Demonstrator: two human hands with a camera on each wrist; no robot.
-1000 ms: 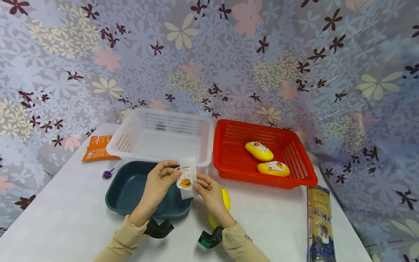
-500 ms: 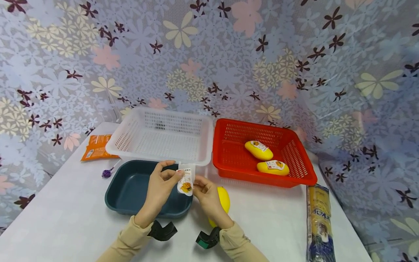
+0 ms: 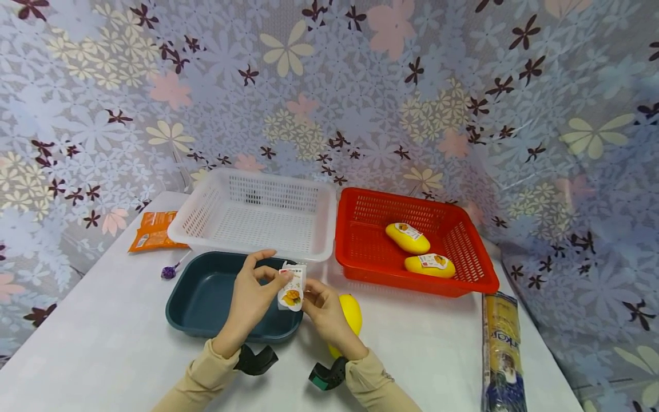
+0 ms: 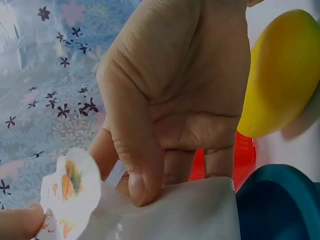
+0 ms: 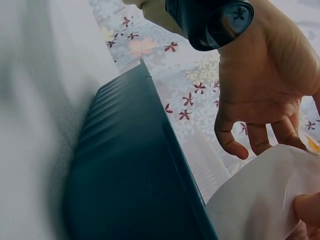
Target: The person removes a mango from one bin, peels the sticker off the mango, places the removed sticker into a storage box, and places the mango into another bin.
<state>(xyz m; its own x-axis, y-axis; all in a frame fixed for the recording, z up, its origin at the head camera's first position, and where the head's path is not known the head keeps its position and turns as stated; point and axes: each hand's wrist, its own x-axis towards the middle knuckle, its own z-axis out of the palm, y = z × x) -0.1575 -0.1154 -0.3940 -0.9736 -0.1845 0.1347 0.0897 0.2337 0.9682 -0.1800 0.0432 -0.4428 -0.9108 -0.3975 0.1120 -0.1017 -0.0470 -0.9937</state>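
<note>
Between my left thumb and fingers I pinch a white mango-print sticker; my left hand is over the dark teal basin. My right hand pinches the white backing paper behind it. In the left wrist view the right hand presses its thumb on the backing paper, while the sticker stands partly away from that paper. A yellow mango lies on the table, partly hidden by my right hand and wrist.
A white basket stands behind the basin. To its right, a red basket holds two yellow mangoes with stickers. At the left lie an orange packet and a purple lollipop; a yellow-blue packet lies far right.
The backing paper, earlier spread flat above and below the sticker, has tilted and shows less below it. My right hand has dipped slightly. Baskets and mangoes stay put.
</note>
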